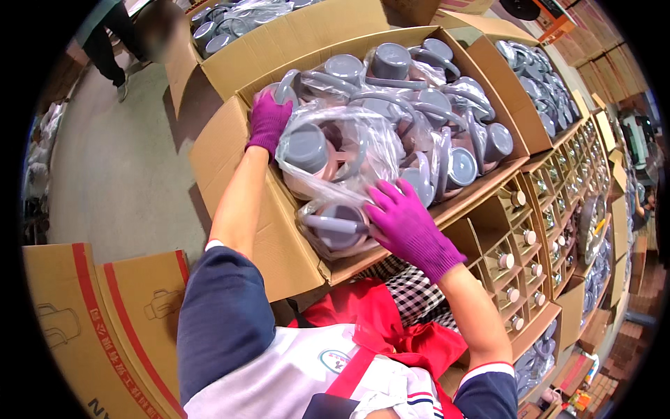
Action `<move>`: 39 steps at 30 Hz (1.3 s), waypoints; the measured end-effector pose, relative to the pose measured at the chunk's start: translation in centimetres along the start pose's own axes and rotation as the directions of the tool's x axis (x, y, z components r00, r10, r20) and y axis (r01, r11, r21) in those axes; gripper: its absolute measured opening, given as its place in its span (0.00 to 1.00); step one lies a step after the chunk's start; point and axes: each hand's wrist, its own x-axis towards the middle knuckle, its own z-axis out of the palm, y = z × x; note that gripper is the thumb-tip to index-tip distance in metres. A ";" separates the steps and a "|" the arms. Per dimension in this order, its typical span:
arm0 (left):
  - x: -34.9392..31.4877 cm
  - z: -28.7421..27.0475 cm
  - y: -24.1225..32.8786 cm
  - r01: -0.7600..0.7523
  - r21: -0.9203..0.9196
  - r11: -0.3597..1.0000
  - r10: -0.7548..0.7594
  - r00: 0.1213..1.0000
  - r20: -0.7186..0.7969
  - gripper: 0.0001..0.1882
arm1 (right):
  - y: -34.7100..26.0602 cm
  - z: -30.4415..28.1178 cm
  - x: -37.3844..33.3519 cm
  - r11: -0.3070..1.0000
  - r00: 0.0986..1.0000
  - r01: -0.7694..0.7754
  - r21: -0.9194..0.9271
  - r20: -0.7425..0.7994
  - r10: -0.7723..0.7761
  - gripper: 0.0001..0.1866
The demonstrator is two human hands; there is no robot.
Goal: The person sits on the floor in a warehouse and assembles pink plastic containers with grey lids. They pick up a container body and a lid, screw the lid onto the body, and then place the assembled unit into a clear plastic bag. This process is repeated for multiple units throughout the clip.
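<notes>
An open cardboard carton point(296, 255) in front of me is packed with grey-lidded jugs with loop handles, several in clear plastic bags. At its left wall, the fingers of my left hand point(269, 122) curl around a grey jug point(285, 94). My right hand point(412, 230) is at the near side, its fingertips gripping a crinkled clear plastic bag point(349, 192). Beneath that plastic is a jug with a grey lid and pinkish body point(306, 148). Close to my right thumb stands another bagged jug point(340, 234), its handle toward me. Both hands wear purple knit gloves.
To the right, a divided carton point(488, 241) holds bottle-like pieces with pale caps. More open cartons of grey parts, including one carton point(488, 63), stand farther back. Printed cardboard boxes point(136, 314) are at lower left. A person point(115, 35) stands in the aisle at upper left.
</notes>
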 end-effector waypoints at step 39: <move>-36.8 -12.0 44.8 -0.093 -0.968 -0.235 0.968 -0.113 -0.224 0.41 | -5.8 -8.3 -41.7 0.516 0.021 -0.114 0.849 -0.517 0.856 0.28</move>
